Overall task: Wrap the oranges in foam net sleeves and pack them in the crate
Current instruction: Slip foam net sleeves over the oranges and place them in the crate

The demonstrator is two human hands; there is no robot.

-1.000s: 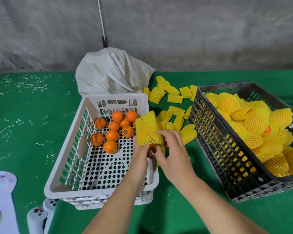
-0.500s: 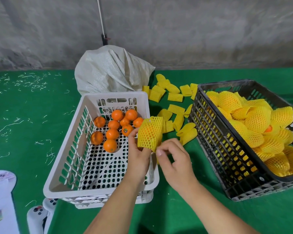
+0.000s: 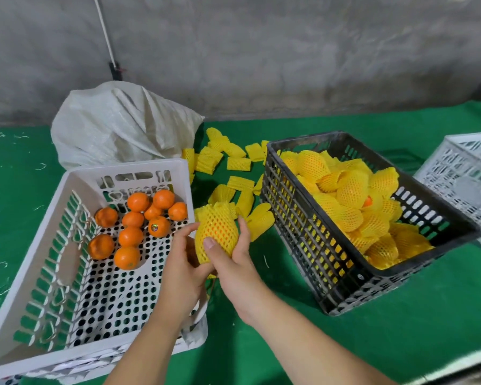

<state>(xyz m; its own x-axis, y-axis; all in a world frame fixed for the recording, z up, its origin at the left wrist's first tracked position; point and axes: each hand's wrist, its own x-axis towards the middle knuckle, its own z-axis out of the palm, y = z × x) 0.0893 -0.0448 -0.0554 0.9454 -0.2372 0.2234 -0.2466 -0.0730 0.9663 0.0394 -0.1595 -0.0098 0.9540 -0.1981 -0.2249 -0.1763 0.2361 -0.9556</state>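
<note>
Right now ur L hand (image 3: 182, 262) & R hand (image 3: 231, 262) both grip the netted orange (image 3: 216, 232), betw. white crate (image 3: 39, 309) & black crate (image 3: 297, 226).

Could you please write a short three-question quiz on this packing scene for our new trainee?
1. True or false: the black crate holds bare, unwrapped oranges only.
2. Which crate holds the bare oranges? A. white crate B. black crate C. neither
3. Fill in: the left hand and right hand together hold an orange in a yellow ____ sleeve.

Key:
1. False; it is full of sleeved fruit.
2. A.
3. foam net.
</note>
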